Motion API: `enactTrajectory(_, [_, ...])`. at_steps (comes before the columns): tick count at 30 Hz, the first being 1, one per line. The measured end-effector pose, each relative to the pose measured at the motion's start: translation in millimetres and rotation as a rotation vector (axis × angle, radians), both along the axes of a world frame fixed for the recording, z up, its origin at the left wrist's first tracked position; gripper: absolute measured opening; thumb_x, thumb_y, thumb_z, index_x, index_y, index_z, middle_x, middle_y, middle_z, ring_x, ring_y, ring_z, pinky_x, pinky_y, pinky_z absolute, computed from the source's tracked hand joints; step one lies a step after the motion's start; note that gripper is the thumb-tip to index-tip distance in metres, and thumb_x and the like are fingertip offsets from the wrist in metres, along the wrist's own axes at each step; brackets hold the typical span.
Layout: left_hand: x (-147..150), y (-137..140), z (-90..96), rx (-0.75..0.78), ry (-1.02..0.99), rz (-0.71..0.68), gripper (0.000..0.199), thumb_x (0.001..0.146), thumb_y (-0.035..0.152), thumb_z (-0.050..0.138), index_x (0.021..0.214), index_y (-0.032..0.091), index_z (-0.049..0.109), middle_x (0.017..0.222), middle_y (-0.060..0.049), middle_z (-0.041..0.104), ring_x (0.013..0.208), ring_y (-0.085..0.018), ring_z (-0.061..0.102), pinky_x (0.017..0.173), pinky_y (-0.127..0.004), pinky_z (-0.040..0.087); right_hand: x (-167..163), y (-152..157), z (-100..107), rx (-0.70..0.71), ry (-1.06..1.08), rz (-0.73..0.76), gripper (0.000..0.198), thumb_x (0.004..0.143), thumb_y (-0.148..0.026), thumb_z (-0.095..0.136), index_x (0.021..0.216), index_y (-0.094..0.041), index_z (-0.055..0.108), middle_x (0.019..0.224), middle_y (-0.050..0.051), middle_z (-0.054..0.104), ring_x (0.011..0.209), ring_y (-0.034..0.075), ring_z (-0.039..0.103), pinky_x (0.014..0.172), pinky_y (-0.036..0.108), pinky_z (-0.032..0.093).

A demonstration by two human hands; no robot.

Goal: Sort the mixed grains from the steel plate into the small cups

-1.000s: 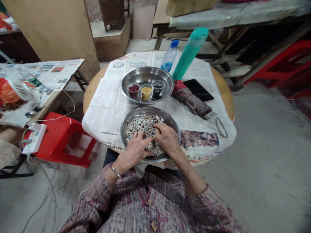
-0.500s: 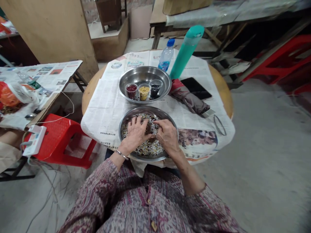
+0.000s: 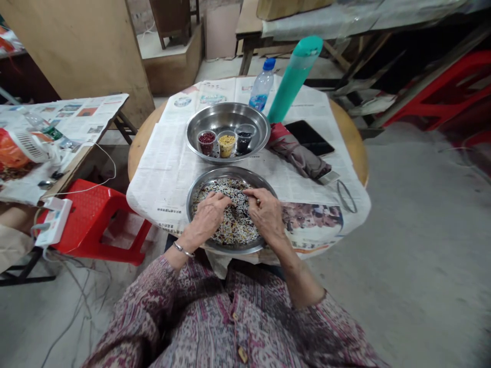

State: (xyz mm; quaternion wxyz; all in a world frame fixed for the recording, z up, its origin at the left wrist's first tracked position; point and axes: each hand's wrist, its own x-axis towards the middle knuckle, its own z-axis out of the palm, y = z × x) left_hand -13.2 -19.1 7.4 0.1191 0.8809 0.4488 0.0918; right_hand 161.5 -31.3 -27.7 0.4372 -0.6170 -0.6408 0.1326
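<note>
Count on the bench (image 3: 357,153), centre of frame, newspaper (image 3: 161,158) spread over it: basins, 2; clear cups, 3; bottles, 2; hands at work, 2. The near basin (image 3: 261,180), just below frame centre, contains a loose mix of seeds (image 3: 238,230), mostly white and black with yellow and dark red among them. The far basin (image 3: 215,116), above it in frame, contains the cups in a row: red cup (image 3: 207,144) with dark red beans, yellow cup (image 3: 226,147) with yellow grains, black cup (image 3: 244,142) with black ones; a few loose grains lie around them. Clear bottle (image 3: 263,84), blue cap, and teal bottle (image 3: 294,79) stand behind, upper centre-right. Left hand (image 3: 209,214): grip about half closed, fingers bent, tips down in the mix; cannot tell whether any seed is pinched. Right hand (image 3: 266,213): index finger extended leftward over the mix, remaining fingers curled under, grip partly closed; contents, if any, hidden by the fingers.
</note>
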Motion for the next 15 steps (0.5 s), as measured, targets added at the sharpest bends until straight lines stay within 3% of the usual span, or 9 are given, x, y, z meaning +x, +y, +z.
enactTrajectory(2, [-11,-7,3.2,0.024,-0.013,0.066,0.022,0.097,0.02,0.054,0.117,0.019,0.063,0.123,-0.007,0.059,0.115,-0.024,0.051,0.103,-0.041,0.047,-1,0,0,-0.03,-0.008,0.045,0.028,0.088,-0.02,0.046,0.096,-0.018,0.073,0.094,0.01,0.072,0.089,0.023,0.065,0.087,0.039,0.052])
enactTrajectory(4, [-17,-15,5.2,0.016,-0.013,0.081,0.04,0.09,0.034,0.068,0.127,0.02,0.057,0.135,-0.01,0.051,0.121,-0.028,0.047,0.103,-0.044,0.048,-3,0,0,-0.052,-0.037,0.106,0.024,0.087,-0.024,0.051,0.095,-0.018,0.073,0.094,0.01,0.073,0.088,0.023,0.065,0.085,0.038,0.052])
enactTrajectory(6, [-18,-23,5.3,-0.025,-0.013,0.049,0.049,0.085,0.034,0.074,0.129,0.022,0.054,0.135,-0.01,0.048,0.122,-0.028,0.046,0.102,-0.044,0.048,-4,-1,-1,-0.062,-0.088,0.172,0.021,0.087,-0.026,0.054,0.095,-0.019,0.072,0.095,0.009,0.073,0.089,0.023,0.065,0.085,0.038,0.052])
enactTrajectory(10, [-11,-25,1.4,-0.08,-0.017,0.016,0.02,0.094,0.013,0.054,0.111,0.02,0.061,0.117,-0.006,0.055,0.112,-0.021,0.052,0.1,-0.039,0.05,-6,-3,-3,-0.08,-0.208,0.286,0.018,0.088,-0.024,0.055,0.093,-0.02,0.072,0.094,0.008,0.072,0.092,0.023,0.065,0.086,0.037,0.051])
enactTrajectory(15, [0,-6,-0.1,-0.051,-0.039,0.041,0.036,0.09,-0.001,0.038,0.111,0.017,0.061,0.107,-0.006,0.061,0.105,-0.019,0.055,0.1,-0.034,0.048,-4,-5,-4,-0.056,-0.332,0.198,0.024,0.088,-0.015,0.047,0.095,-0.018,0.071,0.095,0.009,0.072,0.096,0.024,0.063,0.089,0.037,0.048])
